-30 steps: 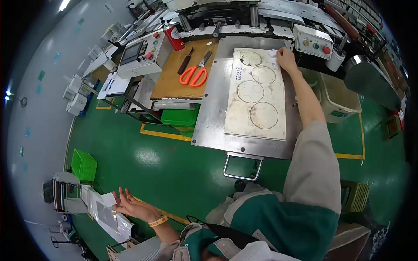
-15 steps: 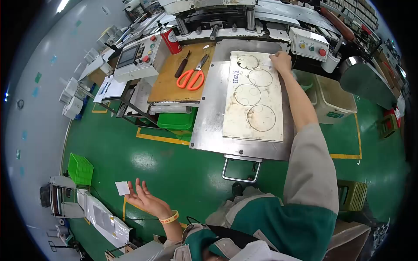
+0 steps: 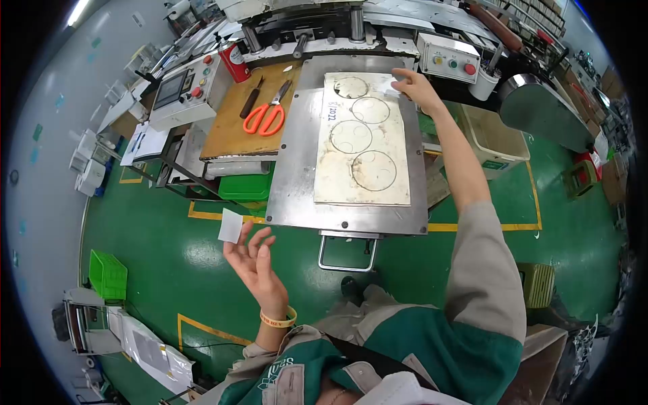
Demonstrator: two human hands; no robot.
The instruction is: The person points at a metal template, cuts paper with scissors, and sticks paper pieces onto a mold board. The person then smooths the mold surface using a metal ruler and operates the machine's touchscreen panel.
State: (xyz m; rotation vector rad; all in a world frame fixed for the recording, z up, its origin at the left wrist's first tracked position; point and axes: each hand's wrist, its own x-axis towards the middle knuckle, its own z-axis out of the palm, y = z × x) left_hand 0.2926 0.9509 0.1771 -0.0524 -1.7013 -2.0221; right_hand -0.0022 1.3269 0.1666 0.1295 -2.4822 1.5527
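A small white square sheet (image 3: pixel 230 225) sits at the fingertips of my left hand (image 3: pixel 259 268), its other fingers loosely spread, palm up, in front of the metal plate (image 3: pixel 297 169). On that plate lies a cream board (image 3: pixel 361 145) with several round cut outlines and handwritten marks. Over the board's far right corner, my right hand (image 3: pixel 420 91) has its index finger stretched and its thumb bent beneath. A small whitish piece (image 3: pixel 391 88) shows at those fingertips; its exact outline is hard to make out.
Orange-handled scissors (image 3: pixel 266 115) and a dark-handled knife (image 3: pixel 252 98) lie on a wooden board (image 3: pixel 226 131) at left. Beside them stand a red can (image 3: pixel 234 63) and a control panel (image 3: pixel 181 91). A button box (image 3: pixel 448 59) and a beige bin (image 3: pixel 496 138) are at right.
My left hand has risen toward the plate with the white square sheet. My right hand has shifted from the board's edge to over its corner, where a whitish piece now shows. The view has shifted.
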